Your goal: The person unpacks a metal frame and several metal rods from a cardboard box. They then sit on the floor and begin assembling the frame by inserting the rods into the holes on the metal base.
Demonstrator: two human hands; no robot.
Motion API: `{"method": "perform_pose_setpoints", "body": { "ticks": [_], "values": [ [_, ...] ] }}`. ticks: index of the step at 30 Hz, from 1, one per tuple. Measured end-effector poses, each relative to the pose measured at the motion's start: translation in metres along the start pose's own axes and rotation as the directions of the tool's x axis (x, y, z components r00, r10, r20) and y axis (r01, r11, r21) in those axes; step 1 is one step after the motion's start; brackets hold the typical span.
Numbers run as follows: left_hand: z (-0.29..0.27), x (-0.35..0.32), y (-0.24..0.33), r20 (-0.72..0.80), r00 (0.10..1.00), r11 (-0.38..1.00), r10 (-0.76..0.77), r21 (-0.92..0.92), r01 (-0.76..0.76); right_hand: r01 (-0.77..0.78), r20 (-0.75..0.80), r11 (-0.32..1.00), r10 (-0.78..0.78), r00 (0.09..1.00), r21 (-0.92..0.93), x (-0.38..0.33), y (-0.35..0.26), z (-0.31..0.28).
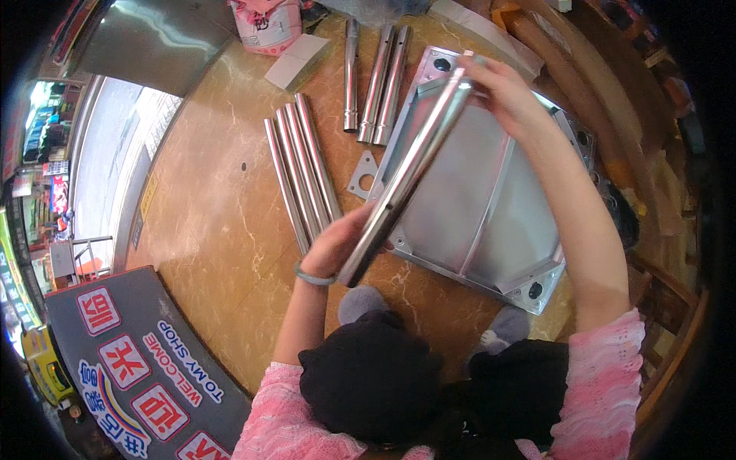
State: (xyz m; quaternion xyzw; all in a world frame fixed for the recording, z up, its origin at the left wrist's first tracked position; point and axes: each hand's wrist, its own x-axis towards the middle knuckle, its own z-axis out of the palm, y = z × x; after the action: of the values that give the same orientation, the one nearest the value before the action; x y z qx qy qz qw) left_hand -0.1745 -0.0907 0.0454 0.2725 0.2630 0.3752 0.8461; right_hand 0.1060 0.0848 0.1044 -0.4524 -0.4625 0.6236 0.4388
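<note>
A shiny steel tube (410, 178) slants across in front of me, held up off the floor by both hands. Near its lower end my left hand (343, 244) is closed around it, with the fingers partly behind the tube. My right hand (497, 86) grips the far upper end. Beneath the tube lies a silver metal panel (483, 192) with raised ribs and corner plates that have dark round holes. A small flat plate with holes (363, 175) rests on the floor just left of the panel.
Several thinner steel tubes (301, 165) lie left of my hands. Farther off are thicker tubes (378, 84), a white paper piece (297, 61) and a pink bag (267, 24). A dark doormat (146, 368) is at lower left, wooden furniture (659, 330) at right.
</note>
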Motion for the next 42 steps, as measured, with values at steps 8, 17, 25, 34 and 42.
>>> {"method": "perform_pose_setpoints", "body": {
  "ticks": [8,17,25,34,42],
  "values": [
    [-0.006,-0.038,0.056,-0.208,0.6,0.627,0.773,0.101,-0.773,-0.504,0.164,0.794,0.478,0.863,0.34,-0.067,0.118,0.0],
    [0.025,-0.07,0.073,-0.349,0.254,0.416,0.902,0.55,-0.724,-0.484,0.282,0.847,0.42,0.863,0.221,-0.126,0.186,0.087],
    [0.055,-0.049,0.057,-0.155,0.316,0.327,0.936,0.716,-0.617,-0.522,0.129,0.849,0.529,0.839,-0.082,-0.117,0.194,0.052],
    [0.084,-0.015,0.044,-0.202,0.323,0.353,0.925,0.773,-0.528,-0.48,0.173,0.868,0.495,0.851,-0.126,-0.111,0.186,0.046],
    [0.078,-0.015,0.049,-0.173,0.344,0.336,0.923,0.799,-0.499,-0.495,0.16,0.863,0.506,0.848,-0.104,-0.108,0.188,0.037]
  ]
}}
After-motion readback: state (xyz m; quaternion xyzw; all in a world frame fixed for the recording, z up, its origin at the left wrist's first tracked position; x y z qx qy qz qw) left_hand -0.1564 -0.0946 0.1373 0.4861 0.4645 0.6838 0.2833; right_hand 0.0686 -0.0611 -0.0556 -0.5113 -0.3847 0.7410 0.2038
